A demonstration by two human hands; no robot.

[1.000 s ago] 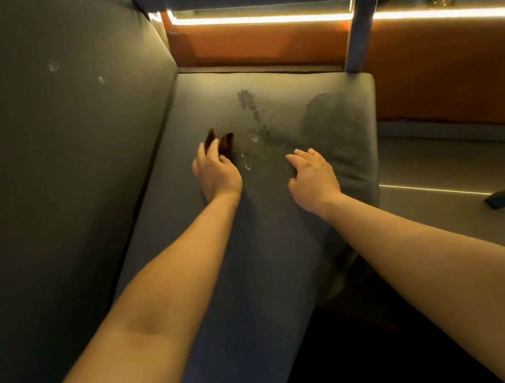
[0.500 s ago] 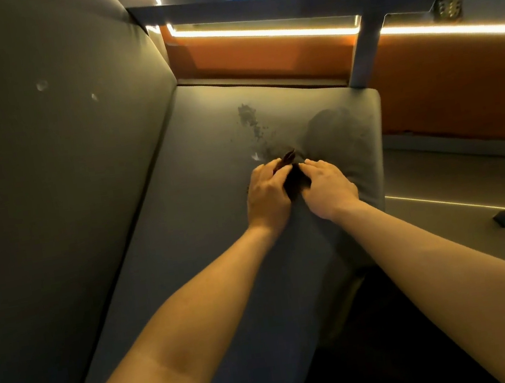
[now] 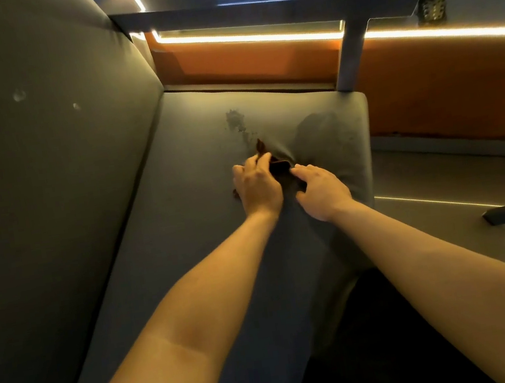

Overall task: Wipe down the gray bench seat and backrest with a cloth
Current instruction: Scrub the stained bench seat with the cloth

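On the gray seat (image 3: pixel 185 233), left hand (image 3: pixel 257 187) clutches a mostly hidden dark cloth (image 3: pixel 278 167). At its 3 o'clock, right hand (image 3: pixel 322 191) rests flat, fingers straight.

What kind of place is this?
Probably a lounge or restaurant seating area: a gray cushioned bench seat and backrest, an orange wall panel, and a glowing light strip along it.

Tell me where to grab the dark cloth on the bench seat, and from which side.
Grip the bunched middle of the cloth, coming from above and from the right, where it shows bare. It lies crumpled on the seat. The left hand covers its left part, and only a thin tip pokes out beyond. The right hand is right beside that fold.
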